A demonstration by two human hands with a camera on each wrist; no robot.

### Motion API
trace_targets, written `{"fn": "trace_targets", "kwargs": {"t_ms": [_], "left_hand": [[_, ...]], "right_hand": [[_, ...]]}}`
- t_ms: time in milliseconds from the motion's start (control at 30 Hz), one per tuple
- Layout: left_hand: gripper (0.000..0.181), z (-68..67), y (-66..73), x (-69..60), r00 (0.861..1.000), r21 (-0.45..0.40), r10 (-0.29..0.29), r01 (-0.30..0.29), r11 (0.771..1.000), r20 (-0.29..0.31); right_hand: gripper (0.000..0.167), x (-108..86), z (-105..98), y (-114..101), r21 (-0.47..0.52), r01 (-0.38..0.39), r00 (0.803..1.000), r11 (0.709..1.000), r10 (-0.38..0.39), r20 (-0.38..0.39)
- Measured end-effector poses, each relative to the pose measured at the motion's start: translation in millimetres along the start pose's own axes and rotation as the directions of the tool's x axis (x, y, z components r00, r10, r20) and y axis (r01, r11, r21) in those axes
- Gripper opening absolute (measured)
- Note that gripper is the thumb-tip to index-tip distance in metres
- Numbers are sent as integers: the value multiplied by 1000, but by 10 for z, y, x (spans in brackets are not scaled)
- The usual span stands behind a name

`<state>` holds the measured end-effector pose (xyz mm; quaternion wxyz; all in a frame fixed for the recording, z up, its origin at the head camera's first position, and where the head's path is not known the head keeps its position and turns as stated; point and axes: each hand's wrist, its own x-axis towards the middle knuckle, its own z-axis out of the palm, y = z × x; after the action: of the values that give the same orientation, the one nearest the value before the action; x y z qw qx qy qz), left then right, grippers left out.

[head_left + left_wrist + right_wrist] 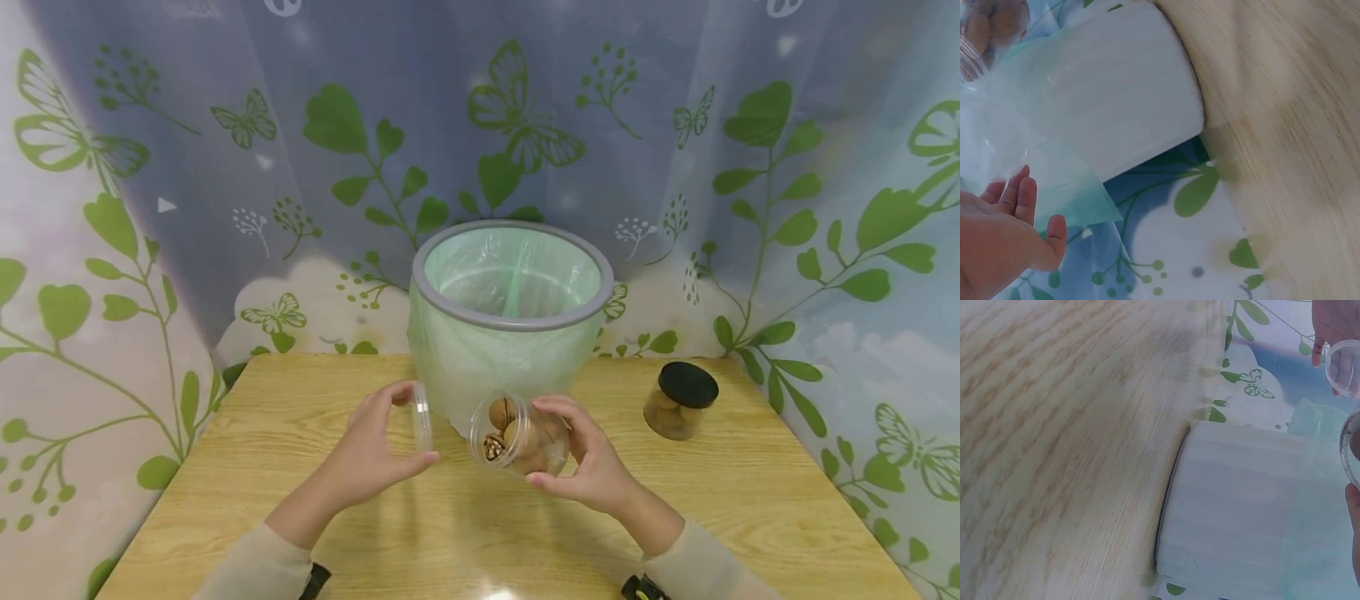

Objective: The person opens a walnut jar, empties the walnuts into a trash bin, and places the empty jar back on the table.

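Observation:
In the head view my left hand [363,450] pinches a clear round lid [423,421] by its rim, thumb below and fingers above, with the lid on edge. To its right, my right hand [596,462] grips a clear plastic jar [553,458]. The jar is tipped on its side, its uncovered mouth facing the lid a small gap away. Whole walnuts [501,412] and one broken piece [493,447] show inside, near the mouth. The left wrist view catches the lid [991,140] only faintly; in the right wrist view just part of the right hand [1354,519] shows.
Behind the hands stands a trash can [495,358] with a grey rim and a light green bag liner. A second jar [675,412] with a black lid and brown contents stands upright at the right on the wooden table [300,533]. A patterned curtain [225,208] hangs behind.

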<state>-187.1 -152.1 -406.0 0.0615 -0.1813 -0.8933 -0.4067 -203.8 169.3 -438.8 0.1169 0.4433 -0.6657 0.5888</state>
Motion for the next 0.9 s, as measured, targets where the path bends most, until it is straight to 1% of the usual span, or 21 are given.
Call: {"fn": "trace_targets", "kwargs": {"t_ms": [200,467,600,900], "left_hand": [[98,-45,-135,-11,1000,17,-6,6,1000,12],[98,-69,-300,-38,999,53,-15,12,998,41],[98,-69,-369,-35,999,70,-20,16,997,50],[99,-74,-479,-49,995,47,-61,58,997,73]], "right_hand": [[82,7,0,-9,-3,3,1000,1000,-3,-2],[84,6,-4,-4,-3,16,1000,1000,-16,-1],[84,-2,-8,-2,-5,8,1000,1000,-8,0],[83,-3,-13,-15,10,19,1000,1000,-19,12]]}}
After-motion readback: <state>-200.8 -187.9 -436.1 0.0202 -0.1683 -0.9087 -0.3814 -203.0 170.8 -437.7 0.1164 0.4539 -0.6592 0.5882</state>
